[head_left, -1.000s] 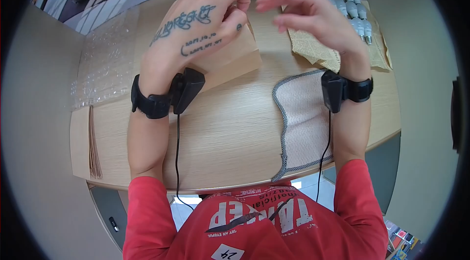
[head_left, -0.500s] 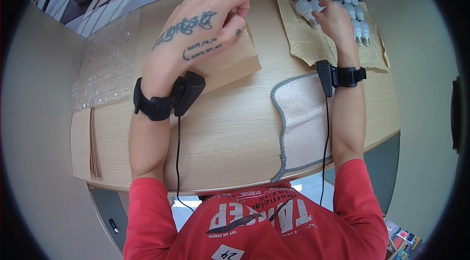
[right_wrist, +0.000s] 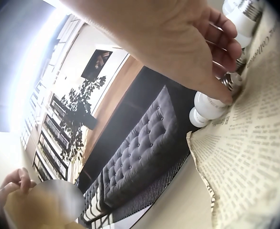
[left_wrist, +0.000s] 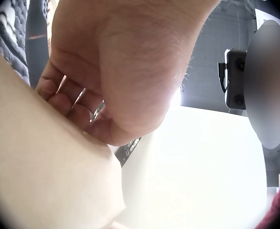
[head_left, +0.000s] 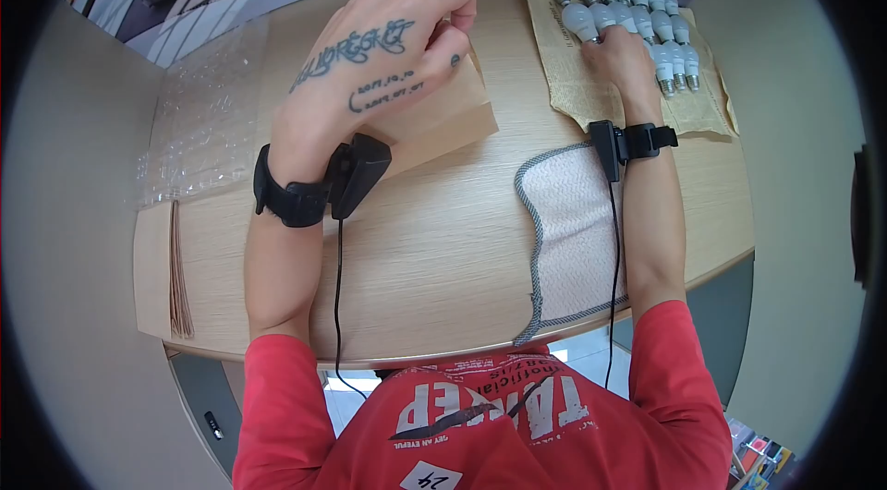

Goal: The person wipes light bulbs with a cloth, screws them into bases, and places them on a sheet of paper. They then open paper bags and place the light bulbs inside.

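Note:
My left hand (head_left: 370, 56) grips a brown paper bag (head_left: 453, 116) on the left half of the table, its tattooed back facing up. Curled fingers meet the bag's edge in the left wrist view, where the bag (left_wrist: 49, 176) fills the lower left. Over at the far right, my right hand (head_left: 624, 65) is down among rows of white light bulbs. Its thumb and fingers pinch a light bulb (right_wrist: 210, 106) at the metal screw base in the right wrist view. Under the bulbs lies newsprint-patterned paper (head_left: 573, 88).
A pale cloth with a grey striped border (head_left: 577, 231) lies under my right forearm. Clear plastic packaging (head_left: 199, 111) rests at the far left. Nearer me on that side is a stack of folded brown paper (head_left: 155, 268). Cables hang from both wrist cameras.
My right hand has moved from beside the bag across to the bulbs, then slightly back toward me, its fingers closing at a bulb's base. My left hand stays at the bag.

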Available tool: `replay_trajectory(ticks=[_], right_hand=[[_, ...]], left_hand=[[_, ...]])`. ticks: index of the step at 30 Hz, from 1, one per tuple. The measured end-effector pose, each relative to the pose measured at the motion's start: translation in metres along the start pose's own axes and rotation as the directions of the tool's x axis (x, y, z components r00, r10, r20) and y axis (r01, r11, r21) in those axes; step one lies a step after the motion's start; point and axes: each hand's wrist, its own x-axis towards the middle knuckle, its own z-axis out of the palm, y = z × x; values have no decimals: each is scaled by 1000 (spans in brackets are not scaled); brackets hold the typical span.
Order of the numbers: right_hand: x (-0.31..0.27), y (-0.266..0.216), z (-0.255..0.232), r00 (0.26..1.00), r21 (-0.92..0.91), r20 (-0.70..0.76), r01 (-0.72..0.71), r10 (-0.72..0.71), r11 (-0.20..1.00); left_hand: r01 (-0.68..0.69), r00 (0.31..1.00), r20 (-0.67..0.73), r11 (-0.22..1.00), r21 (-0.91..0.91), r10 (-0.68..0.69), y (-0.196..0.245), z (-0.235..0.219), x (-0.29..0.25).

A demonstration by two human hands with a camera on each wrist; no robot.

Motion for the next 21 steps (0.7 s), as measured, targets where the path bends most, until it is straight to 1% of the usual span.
replay_trajectory(ticks=[6,8,14,17,20,21], right_hand=[[3,0,1,999,-4,-34,31,-31,1000],[2,-5,-12,998,26,-32,50,-49,998],[-14,-26,-45,971,182,-152,210,-183,961],[-30,-39,-69,954,267,-122,298,-274,917],[-43,-46,-77,921,356,-169,390,-352,849],[-46,-47,-81,910,375,-146,413,-387,830]], left_hand=[[-8,1000,5,1000,-14,8,-2,2,0],[1,1000,1,1000,-22,-1,-1,2,0],[-6,1000,10,1000,-5,6,-1,2,0],[-1,1000,6,1000,-5,1,0,0,0],[14,1000,20,1000,2,-14,1,-2,0],[21,999,29,1000,6,-21,1,-3,0]])
